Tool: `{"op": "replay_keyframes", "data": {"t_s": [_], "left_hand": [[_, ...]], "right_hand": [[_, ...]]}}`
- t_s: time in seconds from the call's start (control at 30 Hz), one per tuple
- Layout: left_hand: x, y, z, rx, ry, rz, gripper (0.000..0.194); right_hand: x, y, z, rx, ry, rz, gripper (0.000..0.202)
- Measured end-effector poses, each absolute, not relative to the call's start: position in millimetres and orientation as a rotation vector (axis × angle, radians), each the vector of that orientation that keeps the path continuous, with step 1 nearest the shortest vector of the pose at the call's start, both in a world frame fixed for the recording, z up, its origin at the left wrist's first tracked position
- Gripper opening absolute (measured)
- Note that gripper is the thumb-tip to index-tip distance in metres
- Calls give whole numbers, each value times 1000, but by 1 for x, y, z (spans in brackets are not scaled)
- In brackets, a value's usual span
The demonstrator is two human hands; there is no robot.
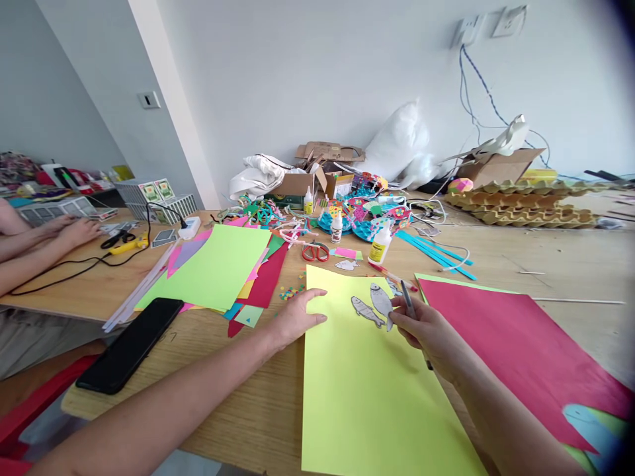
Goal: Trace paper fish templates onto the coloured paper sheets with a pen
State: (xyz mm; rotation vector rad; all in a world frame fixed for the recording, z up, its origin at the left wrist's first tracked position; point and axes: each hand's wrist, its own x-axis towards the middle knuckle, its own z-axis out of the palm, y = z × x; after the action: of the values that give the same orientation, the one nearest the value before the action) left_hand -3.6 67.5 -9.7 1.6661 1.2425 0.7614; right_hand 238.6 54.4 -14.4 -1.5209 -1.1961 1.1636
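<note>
At the right half of the yellow sheet [357,410]: right hand [421,325], fingers [401,320] closed around a dark pen [408,301], tips meeting the tail of the larger fish cutout [381,301]; whether they pinch the paper or only rest on it, cannot tell. Pen slanted, its lower end emerging below the hand.

At the sheet's left edge: left hand [299,318], thumb and forefinger spread well apart, nothing between them; contact with the paper, cannot tell.

Between the hands, on the sheet: the smaller fish cutout [366,311], just beside the larger one, both grey with dark outlines. Behind the right hand: another cutout, partly hidden.

Beyond the sheet's far edge: one pale fish [346,264]; scissors [316,250], red-handled; glue bottle [380,246], upright, yellow label; smaller bottle [337,228].

To the right: red sheet [501,344] over a green one; blue strips [436,254]; a blue fish [585,422] at the near corner.

To the left: green sheet [223,261] atop a stack of coloured paper; phone [129,345], dark screen, near the edge of the table [208,383].

Farther out: egg trays [526,215], right; a co-worker's hands [79,231], far left.
</note>
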Motion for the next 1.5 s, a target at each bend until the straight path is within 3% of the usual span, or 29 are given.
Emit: {"op": "replay_keyframes", "data": {"t_s": [0.23,0.43,0.77,1.03,1.23,1.5], "left_hand": [[-27,67,-5,1808,1359,896,53],[-23,35,11,1520,996,811,36],[-10,25,-11,1346,931,684,20],[-10,24,-18,1487,976,525,9],[-16,20,-10,1715,1064,454,18],[-30,28,-4,2215,999,457,22]], "right_hand": [[233,44,-5,-1407,-1238,1189,44],[208,8,1,-1520,-1433,1249,22],[161,-43,-6,-1552,-1566,1292,31],[153,-60,-9,-1608,-1969,1105,34],[148,-67,-20,-1656,-2099,901,38],[148,-73,-17,-1627,-2213,934,35]]}}
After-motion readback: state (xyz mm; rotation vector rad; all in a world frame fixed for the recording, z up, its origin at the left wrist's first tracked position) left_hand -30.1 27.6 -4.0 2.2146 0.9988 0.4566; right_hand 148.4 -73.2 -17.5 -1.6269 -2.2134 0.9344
